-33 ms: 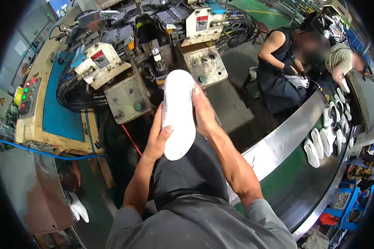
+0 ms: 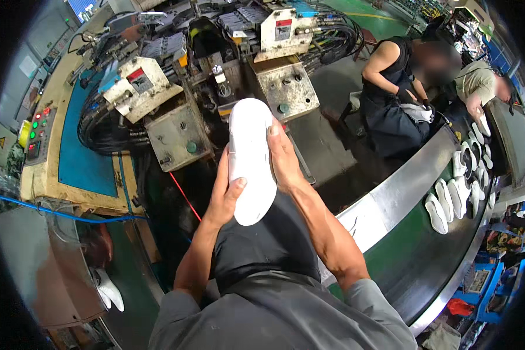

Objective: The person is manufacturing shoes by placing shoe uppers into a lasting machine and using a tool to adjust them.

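Between my two hands is a white shoe (image 2: 252, 160), its pale, smooth underside turned up toward me. One end points away toward the machine and the other toward my lap. My left hand (image 2: 223, 195) grips its left side, with the thumb lying over the edge. Along the right side, my right hand (image 2: 282, 153) presses with its fingers and palm; part of those fingers is hidden behind the shoe. Just beyond the shoe stands a machine (image 2: 219, 79) with metal clamps and hoses.
A control panel (image 2: 39, 131) with lit buttons sits at the left. To the right, a green conveyor belt (image 2: 399, 251) carries several white shoes (image 2: 449, 201) beside a metal ledge (image 2: 385, 204). Two co-workers (image 2: 394, 99) sit at the back right. More white shoes (image 2: 109, 290) lie at the lower left.
The shoe's near end has shifted very slightly to the right, and my left hand with it. Both hands keep their hold.
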### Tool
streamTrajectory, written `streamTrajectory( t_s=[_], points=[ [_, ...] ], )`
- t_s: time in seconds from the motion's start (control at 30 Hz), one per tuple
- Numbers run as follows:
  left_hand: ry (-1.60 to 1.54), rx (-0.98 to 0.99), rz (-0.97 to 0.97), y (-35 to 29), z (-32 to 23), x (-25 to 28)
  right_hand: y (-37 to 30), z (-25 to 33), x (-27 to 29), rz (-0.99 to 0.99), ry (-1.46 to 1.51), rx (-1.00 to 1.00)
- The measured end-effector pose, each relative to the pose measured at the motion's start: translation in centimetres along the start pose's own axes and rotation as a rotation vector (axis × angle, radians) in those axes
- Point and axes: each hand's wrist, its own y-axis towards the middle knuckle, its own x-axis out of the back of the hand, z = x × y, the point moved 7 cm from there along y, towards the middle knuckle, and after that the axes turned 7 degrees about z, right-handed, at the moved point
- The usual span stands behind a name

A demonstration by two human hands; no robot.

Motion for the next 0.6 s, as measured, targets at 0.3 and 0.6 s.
streamTrajectory(
  t_s=[0.3,0.6],
  points=[
    [-0.244,0.03,-0.266,-4.6,3.4,-2.8,-8.7,-1.2,-1.9,0.202,-0.174,-0.224],
    [-0.027,0.115,-0.138,-6.3,2.3,2.0,-12.5,-1.2,2.3,0.653,-0.609,-0.489]
  ],
)
